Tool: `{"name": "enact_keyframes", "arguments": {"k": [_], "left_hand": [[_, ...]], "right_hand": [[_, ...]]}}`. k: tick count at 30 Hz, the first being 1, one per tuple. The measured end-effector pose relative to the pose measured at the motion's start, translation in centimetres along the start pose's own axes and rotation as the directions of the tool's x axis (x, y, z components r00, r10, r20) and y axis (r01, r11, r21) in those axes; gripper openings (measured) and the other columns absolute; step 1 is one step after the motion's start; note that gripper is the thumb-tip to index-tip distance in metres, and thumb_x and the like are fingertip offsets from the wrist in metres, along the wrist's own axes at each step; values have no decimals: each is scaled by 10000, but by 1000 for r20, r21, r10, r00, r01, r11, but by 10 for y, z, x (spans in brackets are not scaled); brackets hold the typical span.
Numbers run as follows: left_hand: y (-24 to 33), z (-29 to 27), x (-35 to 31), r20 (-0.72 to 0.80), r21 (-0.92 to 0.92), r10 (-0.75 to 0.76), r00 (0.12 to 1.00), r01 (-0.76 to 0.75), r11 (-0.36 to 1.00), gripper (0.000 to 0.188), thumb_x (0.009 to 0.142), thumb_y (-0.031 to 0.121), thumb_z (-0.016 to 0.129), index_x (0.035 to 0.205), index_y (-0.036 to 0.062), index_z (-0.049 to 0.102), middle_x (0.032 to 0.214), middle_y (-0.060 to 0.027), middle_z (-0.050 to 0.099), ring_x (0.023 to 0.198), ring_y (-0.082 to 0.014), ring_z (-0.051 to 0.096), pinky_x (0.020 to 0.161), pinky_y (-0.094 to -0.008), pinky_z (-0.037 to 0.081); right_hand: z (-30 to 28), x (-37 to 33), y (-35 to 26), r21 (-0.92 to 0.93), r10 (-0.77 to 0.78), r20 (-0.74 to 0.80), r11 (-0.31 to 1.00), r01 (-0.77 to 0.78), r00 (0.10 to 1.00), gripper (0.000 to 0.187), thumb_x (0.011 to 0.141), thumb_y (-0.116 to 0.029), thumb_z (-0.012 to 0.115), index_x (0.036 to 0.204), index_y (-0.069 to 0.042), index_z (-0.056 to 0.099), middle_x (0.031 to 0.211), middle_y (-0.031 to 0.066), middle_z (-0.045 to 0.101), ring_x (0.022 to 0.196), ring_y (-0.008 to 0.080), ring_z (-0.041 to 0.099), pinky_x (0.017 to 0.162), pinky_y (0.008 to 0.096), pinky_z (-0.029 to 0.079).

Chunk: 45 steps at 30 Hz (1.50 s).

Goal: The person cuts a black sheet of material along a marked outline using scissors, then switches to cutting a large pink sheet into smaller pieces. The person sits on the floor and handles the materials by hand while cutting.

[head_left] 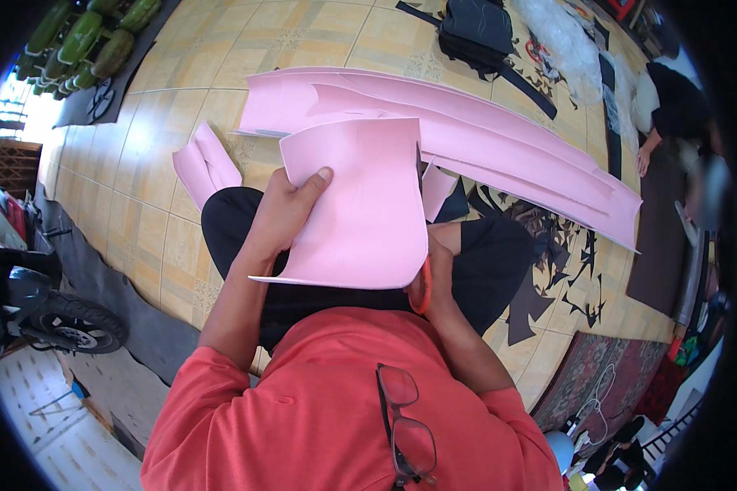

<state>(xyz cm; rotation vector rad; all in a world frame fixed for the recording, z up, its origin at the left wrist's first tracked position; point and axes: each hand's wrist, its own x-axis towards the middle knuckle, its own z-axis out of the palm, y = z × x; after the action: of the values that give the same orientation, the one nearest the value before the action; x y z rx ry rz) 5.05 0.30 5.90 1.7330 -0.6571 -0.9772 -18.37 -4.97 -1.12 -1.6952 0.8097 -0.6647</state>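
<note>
A curved pink sheet point(360, 204) is held up over my crossed legs. My left hand point(288, 206) is closed on its left edge, with the thumb lying on top. At the lower right edge of that sheet, my right hand point(441, 274) is closed round scissors with an orange handle point(422, 288). A dark blade tip shows along the sheet's upper right edge; most of the blades and some right fingers are hidden behind the sheet. Long, curled pink sheets point(467, 131) lie on the floor just beyond. Smaller pink pieces lie at the left point(207, 164) and right point(438, 190).
Dark offcuts point(549, 245) are scattered at the right. A black backpack point(477, 33) and clear plastic point(561, 33) lie farther off. At far right, another person point(671, 102) reaches to a dark sheet point(659, 237). A motorcycle point(65, 319) and green gas cylinders point(82, 37) stand at left.
</note>
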Motion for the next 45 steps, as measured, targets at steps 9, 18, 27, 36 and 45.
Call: {"name": "enact_keyframes", "arguments": {"k": [9, 18, 27, 36, 45], "left_hand": [[4, -3, -2, 106, 42, -57, 993, 53, 998, 335, 923, 204, 596, 1083, -89, 616, 841, -81, 659, 715, -112, 591, 648, -288, 493], [10, -5, -5, 211, 33, -52, 976, 46, 998, 361, 915, 212, 611, 1098, -99, 603, 888, -86, 667, 753, -114, 607, 672, -286, 502], [14, -23, 0, 305, 112, -40, 952, 6, 994, 342, 904, 230, 640, 1102, -48, 625, 885, -73, 667, 757, -110, 601, 667, -280, 498], [21, -54, 18, 403, 86, -110, 908, 82, 993, 374, 866, 212, 688, 1120, -55, 624, 969, -87, 682, 821, -144, 644, 746, -285, 524], [2, -16, 38, 747, 421, -342, 569, -8, 907, 438, 798, 244, 741, 1109, -48, 640, 889, -71, 681, 756, -120, 622, 670, -264, 504]], "right_hand": [[3, 15, 5, -42, -32, -68, 999, 29, 997, 103, 898, -40, 514, 809, 7, 492, 624, 152, 509, 539, 281, 511, 528, 373, 411], [2, 31, 9, -89, -178, -114, 982, 168, 977, 224, 973, -167, 492, 857, 22, 526, 640, 169, 539, 540, 313, 526, 538, 385, 421], [-31, 30, -23, -32, 57, 138, 998, -53, 989, 374, 994, -314, 457, 844, 18, 542, 650, 119, 530, 544, 202, 519, 532, 342, 408], [-72, 35, -30, 141, 276, 412, 922, -360, 868, 459, 963, -424, 436, 785, -16, 550, 476, 38, 453, 363, 129, 458, 354, 270, 354], [-31, 51, -19, 438, 254, 364, 803, -405, 896, 291, 837, -207, 698, 1023, -31, 561, 942, -17, 529, 864, 72, 491, 772, 230, 402]]}}
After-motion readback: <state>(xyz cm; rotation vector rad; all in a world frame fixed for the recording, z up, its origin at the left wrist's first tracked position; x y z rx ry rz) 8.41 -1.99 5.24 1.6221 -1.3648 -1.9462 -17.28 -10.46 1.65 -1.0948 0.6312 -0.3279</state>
